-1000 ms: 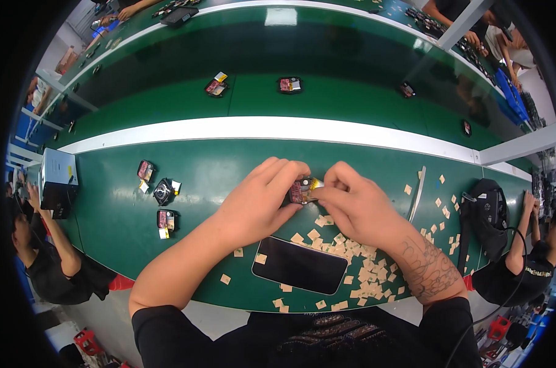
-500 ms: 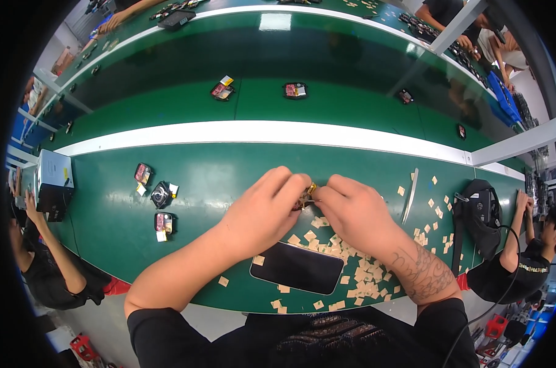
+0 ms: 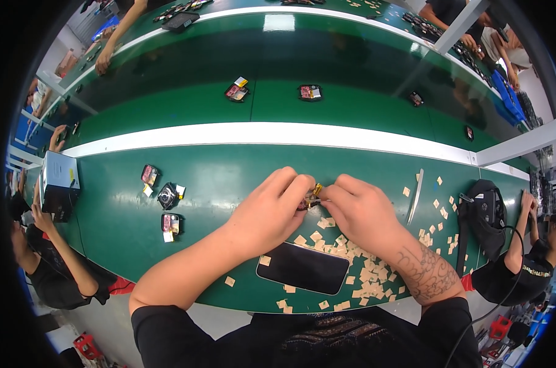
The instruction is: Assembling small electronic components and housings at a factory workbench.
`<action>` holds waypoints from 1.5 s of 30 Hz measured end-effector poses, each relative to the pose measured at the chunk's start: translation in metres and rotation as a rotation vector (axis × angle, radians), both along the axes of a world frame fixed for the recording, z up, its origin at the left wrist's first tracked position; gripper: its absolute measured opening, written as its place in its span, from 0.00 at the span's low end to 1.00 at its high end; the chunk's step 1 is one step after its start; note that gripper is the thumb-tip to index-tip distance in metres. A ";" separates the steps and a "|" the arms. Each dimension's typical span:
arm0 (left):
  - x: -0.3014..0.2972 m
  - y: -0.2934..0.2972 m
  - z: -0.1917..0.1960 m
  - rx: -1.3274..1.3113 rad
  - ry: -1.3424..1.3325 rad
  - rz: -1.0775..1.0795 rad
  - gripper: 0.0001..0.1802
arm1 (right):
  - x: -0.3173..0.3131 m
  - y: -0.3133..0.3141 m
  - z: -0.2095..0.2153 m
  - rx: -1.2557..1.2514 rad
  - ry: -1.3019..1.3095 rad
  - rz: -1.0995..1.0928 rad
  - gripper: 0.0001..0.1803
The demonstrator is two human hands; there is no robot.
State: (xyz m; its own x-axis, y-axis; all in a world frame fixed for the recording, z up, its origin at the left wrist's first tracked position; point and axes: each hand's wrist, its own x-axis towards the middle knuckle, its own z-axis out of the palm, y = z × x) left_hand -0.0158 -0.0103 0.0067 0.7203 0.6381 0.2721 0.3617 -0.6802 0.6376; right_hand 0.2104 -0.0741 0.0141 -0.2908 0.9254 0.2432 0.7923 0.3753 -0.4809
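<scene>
Left hand point(image 3: 270, 207) gripping small device point(image 3: 302, 205) at fingertips, long axis unclear; right hand point(image 3: 365, 207) at device's right side, grip hidden.

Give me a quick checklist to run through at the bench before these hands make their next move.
1. Left hand holding the small gadget: ok.
2. Right hand brought up close to it: ok.
3. Right fingertips pinching a part: cannot tell, the contact is too small and partly hidden.
4. Phone free of tan squares: not ok, one lies on its left end.
5. Squares neatly stacked: not ok, scattered.
6. Three other gadgets apart from both hands: ok, at left.
</scene>
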 end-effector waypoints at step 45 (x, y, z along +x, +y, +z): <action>-0.009 0.014 -0.004 0.004 0.005 -0.113 0.20 | 0.026 0.014 -0.009 -0.312 0.387 0.171 0.15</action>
State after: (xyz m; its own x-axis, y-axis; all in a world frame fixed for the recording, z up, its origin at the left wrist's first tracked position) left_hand -0.0246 0.0033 0.0024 0.7888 0.5520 0.2704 0.2863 -0.7192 0.6330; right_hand 0.2361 -0.0606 0.0051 -0.3876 0.9181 0.0829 0.4748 0.2760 -0.8357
